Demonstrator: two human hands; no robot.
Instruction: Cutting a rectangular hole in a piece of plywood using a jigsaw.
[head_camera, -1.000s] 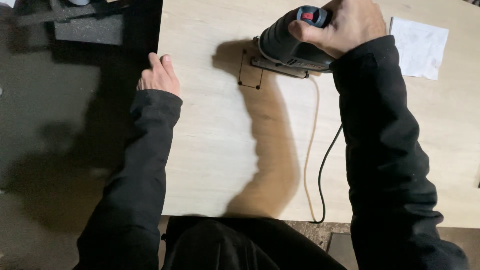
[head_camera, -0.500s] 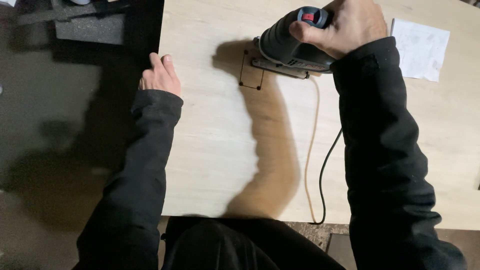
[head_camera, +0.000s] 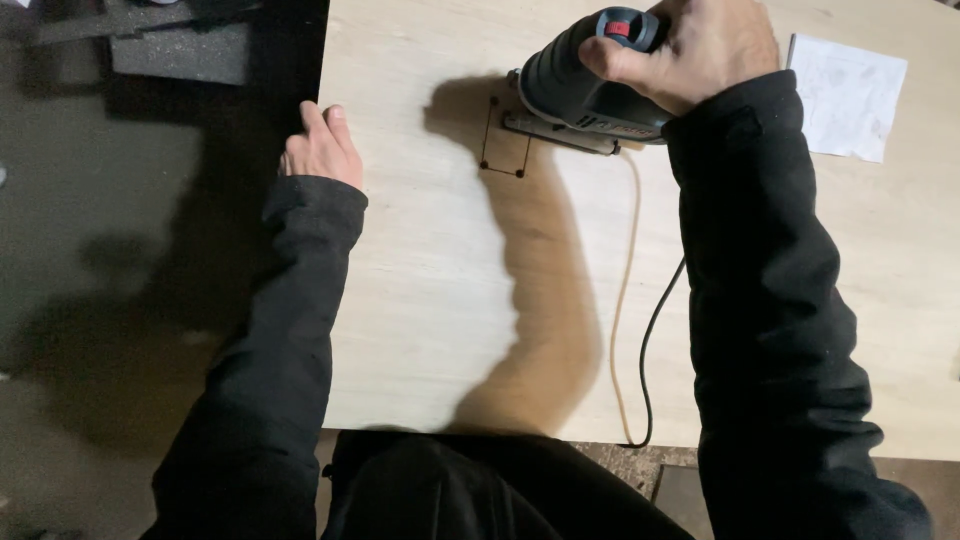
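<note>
A pale plywood board (head_camera: 440, 300) lies flat in front of me. My right hand (head_camera: 700, 45) grips the handle of a dark jigsaw (head_camera: 585, 90) that rests on the board near its far edge. A small drawn rectangle with dots at its corners (head_camera: 505, 140) sits just left of the saw's base plate. My left hand (head_camera: 322, 150) rests on the board's left edge, fingers together, holding nothing. A black power cord (head_camera: 650, 340) runs from the saw toward me and hangs off the near edge.
A white sheet of paper (head_camera: 848, 95) lies on the board at the far right. Dark foam pieces (head_camera: 180, 45) sit on the floor at the far left. The dark floor (head_camera: 120, 300) lies left of the board. My dark trousers (head_camera: 480, 490) show below the near edge.
The jigsaw and my right hand have crept slightly left toward the drawn rectangle. My left hand has stayed in place.
</note>
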